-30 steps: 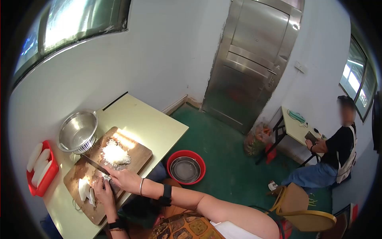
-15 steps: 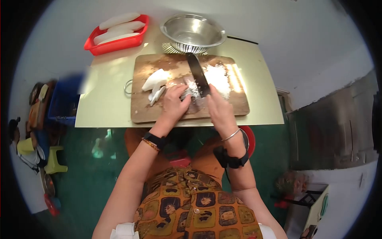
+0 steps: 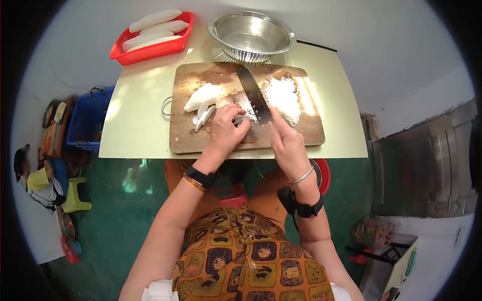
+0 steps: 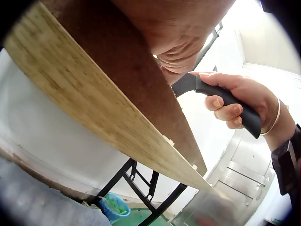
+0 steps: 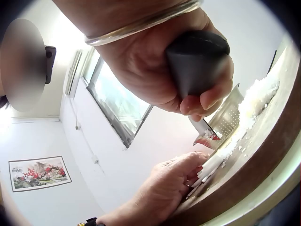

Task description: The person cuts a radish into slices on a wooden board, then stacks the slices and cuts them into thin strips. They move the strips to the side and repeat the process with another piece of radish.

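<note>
In the head view a wooden cutting board [image 3: 196, 143] lies on the table. My right hand [image 3: 290, 145] grips the black handle of a kitchen knife [image 3: 251, 90], its dark blade pointing away over the middle of the board. Close to the left of the blade, my left hand [image 3: 227, 129] holds white vegetable strips [image 5: 210, 165] down with bent fingers. Larger white vegetable pieces [image 3: 202, 96] lie left of that hand. To the right of the knife spreads a pile of finely chopped white bits [image 3: 282, 99]. The black handle [image 4: 230, 99] shows inside the right fist in the left wrist view.
Behind the board stands a metal colander [image 3: 226, 37]. A red basket [image 3: 158, 53] with several whole white vegetables is at the back left. A red basin [image 3: 325, 175] stands on the floor right of my legs, and a blue crate [image 3: 83, 133] is off to the left.
The head view has swung from the door and a seated person round to face the board squarely. Both hands stay at the board, the right with the knife, the left on the vegetable strips.
</note>
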A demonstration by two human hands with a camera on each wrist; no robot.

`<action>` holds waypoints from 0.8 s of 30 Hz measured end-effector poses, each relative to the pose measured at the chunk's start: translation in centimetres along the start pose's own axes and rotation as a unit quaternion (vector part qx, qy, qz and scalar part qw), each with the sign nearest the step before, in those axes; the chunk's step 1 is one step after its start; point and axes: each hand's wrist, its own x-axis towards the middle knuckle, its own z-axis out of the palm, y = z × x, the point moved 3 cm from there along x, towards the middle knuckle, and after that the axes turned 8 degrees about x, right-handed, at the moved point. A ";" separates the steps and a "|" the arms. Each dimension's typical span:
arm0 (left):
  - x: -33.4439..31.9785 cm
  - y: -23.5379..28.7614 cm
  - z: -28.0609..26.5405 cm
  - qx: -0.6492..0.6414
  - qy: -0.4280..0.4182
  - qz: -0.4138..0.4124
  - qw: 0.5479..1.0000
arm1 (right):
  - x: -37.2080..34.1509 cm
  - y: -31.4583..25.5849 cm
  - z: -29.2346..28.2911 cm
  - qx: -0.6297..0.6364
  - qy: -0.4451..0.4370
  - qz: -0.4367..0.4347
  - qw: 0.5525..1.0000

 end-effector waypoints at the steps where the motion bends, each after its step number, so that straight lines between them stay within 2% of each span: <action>1: 0.0 -0.1 0.0 0.005 -0.006 0.009 1.000 | -0.2 -0.1 0.1 0.000 -0.007 0.013 1.000; 2: 0.0 -0.2 0.1 0.010 -0.012 0.017 1.000 | -0.2 -0.2 0.2 0.001 -0.015 0.026 1.000; 5: -0.1 -0.4 0.4 0.004 -0.006 0.025 1.000 | -0.3 0.4 0.9 -0.017 -0.003 -0.011 1.000; 8: 0.0 -0.4 0.4 0.015 -0.021 0.029 0.999 | -0.2 0.5 1.1 -0.045 -0.023 0.043 0.998; 17: 0.1 -0.2 0.6 0.030 -0.016 0.045 0.998 | -0.1 0.8 1.1 -0.055 -0.025 0.030 0.998; 21: -0.1 0.2 0.4 0.020 -0.048 0.013 0.999 | -0.5 1.7 1.1 -0.076 -0.034 -0.039 0.996; 22: -0.3 -0.3 0.9 0.018 -0.031 0.014 0.999 | -0.7 2.1 1.0 -0.055 -0.052 -0.016 0.997; 23: -0.1 -0.5 1.0 0.006 -0.040 -0.001 0.999 | -0.7 2.4 1.2 -0.057 -0.038 -0.043 0.997; 24: -0.2 -1.1 1.2 0.029 -0.056 -0.001 0.998 | -0.6 2.9 1.7 -0.082 -0.037 -0.029 0.996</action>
